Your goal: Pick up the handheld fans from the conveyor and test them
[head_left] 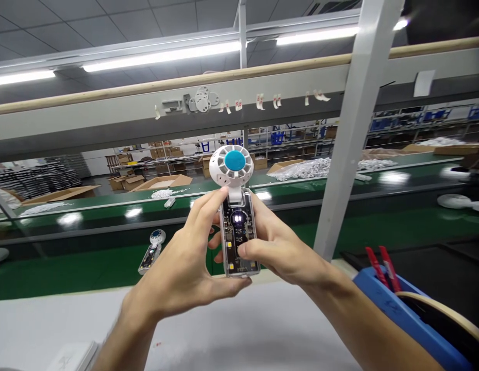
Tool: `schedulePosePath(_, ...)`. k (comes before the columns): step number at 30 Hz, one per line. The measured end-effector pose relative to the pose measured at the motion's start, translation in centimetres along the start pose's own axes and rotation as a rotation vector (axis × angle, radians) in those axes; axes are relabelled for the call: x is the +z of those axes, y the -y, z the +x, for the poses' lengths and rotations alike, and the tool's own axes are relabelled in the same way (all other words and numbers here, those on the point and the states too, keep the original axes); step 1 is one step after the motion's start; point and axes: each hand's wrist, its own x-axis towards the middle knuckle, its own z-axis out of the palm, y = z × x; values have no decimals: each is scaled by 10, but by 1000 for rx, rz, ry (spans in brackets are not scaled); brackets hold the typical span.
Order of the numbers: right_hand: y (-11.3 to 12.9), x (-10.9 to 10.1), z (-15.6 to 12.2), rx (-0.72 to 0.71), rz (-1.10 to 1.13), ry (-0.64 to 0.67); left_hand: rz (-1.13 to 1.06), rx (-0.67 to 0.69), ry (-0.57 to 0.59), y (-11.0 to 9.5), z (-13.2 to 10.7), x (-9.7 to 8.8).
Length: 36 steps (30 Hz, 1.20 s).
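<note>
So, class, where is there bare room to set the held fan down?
Bare: the white table below the held fan, across to the blue bin; the green belt left of the spare fan. Crowded: the right corner, with bin and red-handled tools.

Two hands (177,268) (280,247), two small fans (236,216) (152,251), one blue bin (382,300).

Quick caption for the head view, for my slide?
Left hand and right hand hold a clear-bodied handheld fan upright over a white bench, green conveyor behind.
</note>
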Motion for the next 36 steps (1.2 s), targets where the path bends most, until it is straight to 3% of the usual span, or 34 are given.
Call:
schedulePosePath(20, -3, -1, 3, 25, 9, -60, 77, -21, 2, 3, 1, 0)
schedulePosePath(36, 1, 1, 2, 1, 0, -36, 76, -23, 22, 1, 2, 0)
